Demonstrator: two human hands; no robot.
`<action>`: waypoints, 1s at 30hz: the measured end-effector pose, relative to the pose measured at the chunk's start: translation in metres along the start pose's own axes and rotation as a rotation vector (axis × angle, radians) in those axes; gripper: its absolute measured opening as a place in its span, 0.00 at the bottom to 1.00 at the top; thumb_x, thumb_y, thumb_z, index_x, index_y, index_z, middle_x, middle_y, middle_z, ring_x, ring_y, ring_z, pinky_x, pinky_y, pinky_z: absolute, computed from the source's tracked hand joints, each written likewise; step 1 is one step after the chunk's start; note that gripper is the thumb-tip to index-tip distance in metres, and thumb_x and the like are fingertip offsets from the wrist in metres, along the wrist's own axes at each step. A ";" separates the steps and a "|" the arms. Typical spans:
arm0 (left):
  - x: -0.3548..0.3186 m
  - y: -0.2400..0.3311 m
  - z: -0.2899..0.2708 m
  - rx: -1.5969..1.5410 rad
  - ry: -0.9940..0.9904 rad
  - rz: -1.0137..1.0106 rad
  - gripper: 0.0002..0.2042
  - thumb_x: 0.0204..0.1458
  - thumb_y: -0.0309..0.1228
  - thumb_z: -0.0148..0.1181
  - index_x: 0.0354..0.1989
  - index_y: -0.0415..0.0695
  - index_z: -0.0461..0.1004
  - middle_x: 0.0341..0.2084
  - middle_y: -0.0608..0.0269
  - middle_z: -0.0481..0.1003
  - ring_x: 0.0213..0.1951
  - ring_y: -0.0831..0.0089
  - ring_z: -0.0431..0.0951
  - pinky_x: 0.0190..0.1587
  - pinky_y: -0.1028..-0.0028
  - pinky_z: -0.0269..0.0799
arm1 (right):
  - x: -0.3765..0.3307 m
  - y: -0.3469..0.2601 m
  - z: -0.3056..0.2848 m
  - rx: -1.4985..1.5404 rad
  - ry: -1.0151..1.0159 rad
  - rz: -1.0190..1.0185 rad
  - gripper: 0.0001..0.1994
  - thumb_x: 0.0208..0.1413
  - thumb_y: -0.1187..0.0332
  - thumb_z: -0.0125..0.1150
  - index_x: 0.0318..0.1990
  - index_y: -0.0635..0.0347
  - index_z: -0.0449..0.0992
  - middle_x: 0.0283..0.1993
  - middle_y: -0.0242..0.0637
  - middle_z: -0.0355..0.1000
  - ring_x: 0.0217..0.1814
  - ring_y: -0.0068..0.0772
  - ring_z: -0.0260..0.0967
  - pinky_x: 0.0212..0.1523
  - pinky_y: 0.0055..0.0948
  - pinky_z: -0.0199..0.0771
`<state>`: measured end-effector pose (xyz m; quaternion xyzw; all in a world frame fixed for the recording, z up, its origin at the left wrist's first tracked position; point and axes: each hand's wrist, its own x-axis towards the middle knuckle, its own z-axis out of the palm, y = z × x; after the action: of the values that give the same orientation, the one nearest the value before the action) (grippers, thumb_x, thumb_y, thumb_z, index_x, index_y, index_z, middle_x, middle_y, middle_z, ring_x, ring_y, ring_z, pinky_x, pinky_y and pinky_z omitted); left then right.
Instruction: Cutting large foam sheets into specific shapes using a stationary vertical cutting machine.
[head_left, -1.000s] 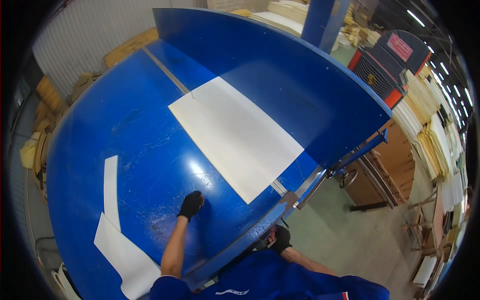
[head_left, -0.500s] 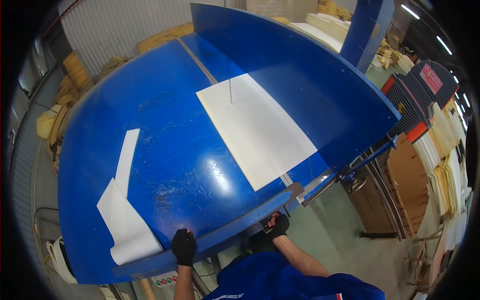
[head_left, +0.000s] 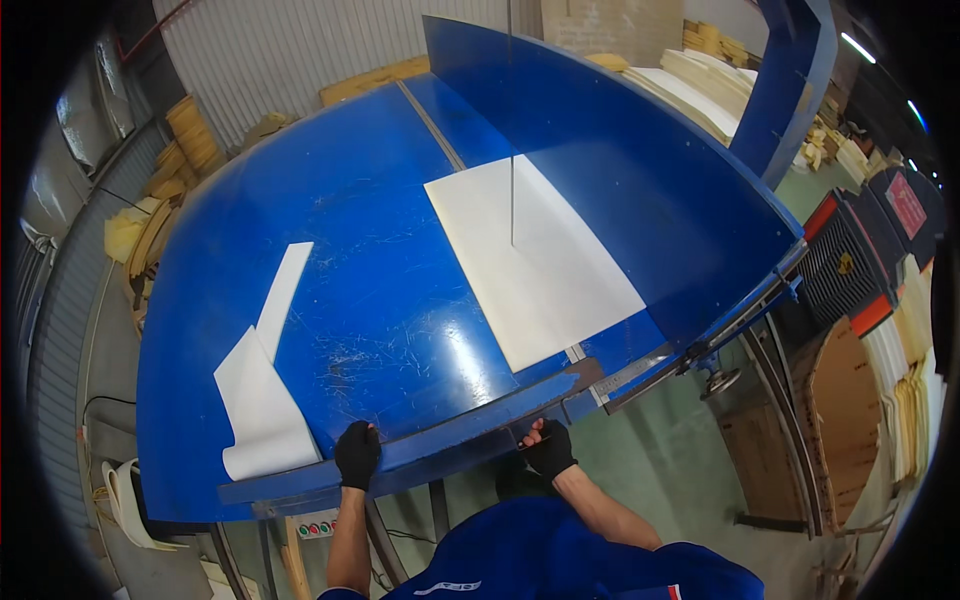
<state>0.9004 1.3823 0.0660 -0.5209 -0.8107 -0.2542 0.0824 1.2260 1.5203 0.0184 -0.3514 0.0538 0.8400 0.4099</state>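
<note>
A white foam sheet (head_left: pixel 545 285) lies flat on the blue saw table (head_left: pixel 390 270), its right side along the tall blue fence (head_left: pixel 640 190). A thin upright blade (head_left: pixel 512 200) meets the sheet inside its far part. Along the table's near edge runs a blue rail (head_left: pixel 450 420). My left hand (head_left: pixel 358 455), in a black fingerless glove, is closed over this rail. My right hand (head_left: pixel 547 445), gloved alike, curls its fingers round a handle below the rail, mostly hidden by the hand.
On the table's left lie a curled white foam piece (head_left: pixel 262 410) and a narrow foam strip (head_left: pixel 287 300). Below the near edge sits a box with coloured push buttons (head_left: pixel 318 526). A brown cardboard box (head_left: pixel 840 400) and stacked foam (head_left: pixel 910 410) stand at the right.
The table and foam sheet have slid away from me, so the blade now stands farther into the sheet. Both hands keep their hold. The view has also shifted.
</note>
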 end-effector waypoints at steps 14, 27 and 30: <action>0.093 -0.028 0.079 -0.381 -0.397 -0.044 0.12 0.48 0.37 0.51 0.19 0.42 0.70 0.18 0.54 0.71 0.24 0.57 0.73 0.27 0.63 0.65 | 0.008 0.015 -0.027 0.009 -0.169 -0.062 0.05 0.49 0.73 0.48 0.23 0.58 0.63 0.19 0.35 0.59 0.26 0.34 0.58 0.38 0.34 0.61; 0.250 -0.005 0.299 -0.237 -0.399 -0.172 0.13 0.43 0.38 0.57 0.14 0.41 0.70 0.14 0.54 0.72 0.14 0.68 0.73 0.17 0.66 0.67 | 0.000 0.023 -0.011 0.012 -0.126 -0.046 0.05 0.51 0.72 0.47 0.24 0.58 0.62 0.20 0.35 0.59 0.26 0.34 0.58 0.39 0.35 0.61; 0.269 0.087 0.320 -0.283 -0.581 -0.260 0.20 0.38 0.44 0.54 0.27 0.36 0.74 0.34 0.41 0.73 0.40 0.49 0.72 0.42 0.60 0.69 | 0.008 0.014 -0.032 0.065 0.014 -0.154 0.06 0.51 0.71 0.48 0.24 0.57 0.62 0.18 0.34 0.58 0.24 0.32 0.57 0.35 0.33 0.60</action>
<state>0.8997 1.7862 -0.0722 -0.4701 -0.8166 -0.2136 -0.2579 1.2299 1.5046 -0.0136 -0.3467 0.0568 0.8015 0.4840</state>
